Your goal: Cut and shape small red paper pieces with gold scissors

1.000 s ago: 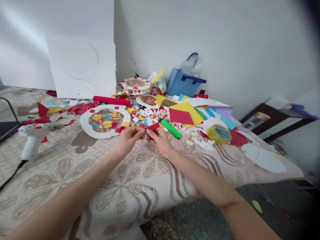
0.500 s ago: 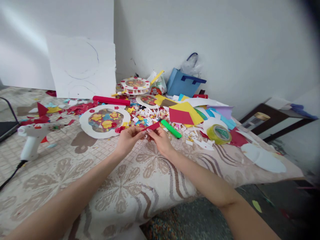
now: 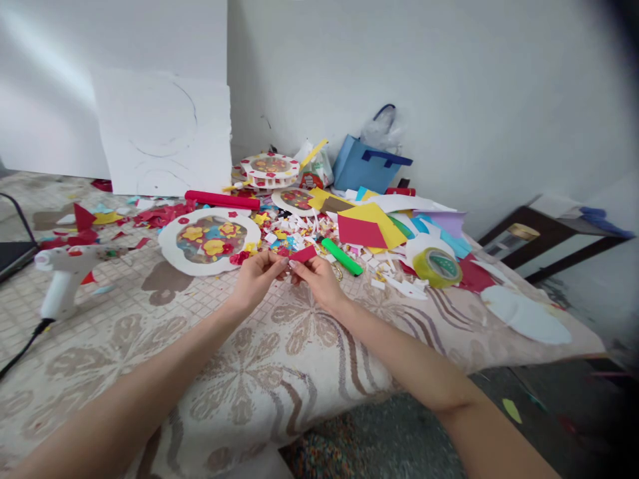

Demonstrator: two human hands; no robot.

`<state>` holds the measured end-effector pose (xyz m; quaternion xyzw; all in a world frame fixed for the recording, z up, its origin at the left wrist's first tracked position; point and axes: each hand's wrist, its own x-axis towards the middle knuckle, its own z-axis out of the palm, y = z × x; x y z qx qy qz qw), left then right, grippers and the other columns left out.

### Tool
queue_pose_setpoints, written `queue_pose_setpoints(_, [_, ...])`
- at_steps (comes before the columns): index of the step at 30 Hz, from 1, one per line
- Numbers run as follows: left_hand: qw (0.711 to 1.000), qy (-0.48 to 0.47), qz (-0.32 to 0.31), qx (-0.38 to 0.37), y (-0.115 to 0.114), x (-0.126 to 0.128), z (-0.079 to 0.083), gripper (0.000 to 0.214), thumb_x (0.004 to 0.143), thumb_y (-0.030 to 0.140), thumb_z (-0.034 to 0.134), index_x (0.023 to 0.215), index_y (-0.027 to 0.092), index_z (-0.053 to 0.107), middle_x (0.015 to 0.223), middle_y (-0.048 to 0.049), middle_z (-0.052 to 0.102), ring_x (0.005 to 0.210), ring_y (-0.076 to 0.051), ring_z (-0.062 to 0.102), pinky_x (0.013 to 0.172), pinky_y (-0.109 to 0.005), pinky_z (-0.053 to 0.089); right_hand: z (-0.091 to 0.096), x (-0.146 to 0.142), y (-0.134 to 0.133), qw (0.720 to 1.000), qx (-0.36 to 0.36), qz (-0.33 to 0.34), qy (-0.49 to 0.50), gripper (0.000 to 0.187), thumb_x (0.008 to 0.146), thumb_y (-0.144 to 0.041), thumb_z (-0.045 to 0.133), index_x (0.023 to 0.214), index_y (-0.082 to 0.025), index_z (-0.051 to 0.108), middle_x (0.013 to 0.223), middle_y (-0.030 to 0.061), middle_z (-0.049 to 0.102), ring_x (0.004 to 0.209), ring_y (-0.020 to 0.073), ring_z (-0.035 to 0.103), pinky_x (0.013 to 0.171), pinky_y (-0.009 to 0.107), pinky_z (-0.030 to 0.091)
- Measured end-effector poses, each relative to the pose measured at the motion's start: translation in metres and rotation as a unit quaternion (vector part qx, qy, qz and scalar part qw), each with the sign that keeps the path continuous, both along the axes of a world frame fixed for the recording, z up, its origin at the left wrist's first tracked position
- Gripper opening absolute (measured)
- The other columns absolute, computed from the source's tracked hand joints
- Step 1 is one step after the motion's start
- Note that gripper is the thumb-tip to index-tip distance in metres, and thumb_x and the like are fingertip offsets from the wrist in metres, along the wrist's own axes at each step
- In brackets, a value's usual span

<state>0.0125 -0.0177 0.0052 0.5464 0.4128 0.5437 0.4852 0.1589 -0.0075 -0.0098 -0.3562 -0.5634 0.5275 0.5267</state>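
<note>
From here, the right hand [image 3: 323, 283] pinches a small, flat red paper-or-foam strip [image 3: 305, 254] against the left hand [image 3: 255, 276], whose own grip I can't tell; it looks light, bendy, creasable, best held by its edges.

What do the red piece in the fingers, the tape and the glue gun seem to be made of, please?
Red piece: probably matte paper or thin foam; flat, evenly coloured, straight-edged.
Tape: likely smooth plastic film; wound into a yellowish roll, finish hard to judge.
Glue gun: probably hard, smooth plastic; rounded white body.
</note>
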Motion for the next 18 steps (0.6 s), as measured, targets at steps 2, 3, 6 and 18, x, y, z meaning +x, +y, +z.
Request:
queue_pose_setpoints(2, [1.0, -0.006, 0.003, -0.001, 0.0002, 0.0003, -0.0001, 0.024, 0.071, 0.037, 0.069, 0.07, 0.014, 0.061, 0.061, -0.0004, 0.06, 0.057, -0.011, 0.054, 0.058, -0.024, 0.044, -0.0004, 0.0006, 0.0017, 1.0, -0.001, 0.013, 0.0, 0.028, 0.075, -0.043, 0.066, 0.075, -0.015, 0.063, 0.057, -0.0006, 0.06, 0.049, 0.0096, 0.054, 0.05, 0.023, 0.045])
queue_pose_setpoints(3, [1.0, -0.012, 0.006, -0.004, 0.0002, 0.0004, 0.0002, 0.023, 0.071, 0.037, 0.068, 0.07, 0.015, 0.06, 0.06, -0.0001, 0.059, 0.057, -0.011, 0.054, 0.058, -0.024, 0.043, -0.0003, 0.0006, 0.0024, 1.0, -0.007, 0.021, 0.006, 0.029, 0.074, -0.043, 0.067, 0.074, -0.015, 0.064, 0.058, -0.0002, 0.061, 0.05, 0.0099, 0.055, 0.051, 0.023, 0.046])
queue_pose_setpoints(6, [0.999, -0.029, 0.017, -0.015, 0.0006, 0.0002, 0.0019, 0.024, 0.07, 0.037, 0.069, 0.067, 0.015, 0.059, 0.058, 0.0007, 0.059, 0.054, -0.01, 0.052, 0.055, -0.024, 0.041, 0.0003, 0.0001, 0.0036, 0.997, -0.043, 0.045, 0.044, 0.032, 0.071, -0.047, 0.068, 0.073, -0.016, 0.063, 0.061, 0.0007, 0.064, 0.054, 0.0116, 0.059, 0.054, 0.025, 0.049])
queue_pose_setpoints(18, [0.999, 0.009, -0.013, -0.038, 0.0022, -0.0016, 0.0007, 0.03, 0.066, 0.041, 0.072, 0.072, 0.014, 0.062, 0.064, -0.0013, 0.063, 0.058, -0.011, 0.055, 0.059, -0.025, 0.045, 0.0002, 0.0007, 0.0038, 0.999, -0.041, 0.025, 0.01, 0.033, 0.066, -0.047, 0.072, 0.069, -0.016, 0.061, 0.055, -0.0012, 0.061, 0.049, 0.0105, 0.056, 0.049, 0.023, 0.046])
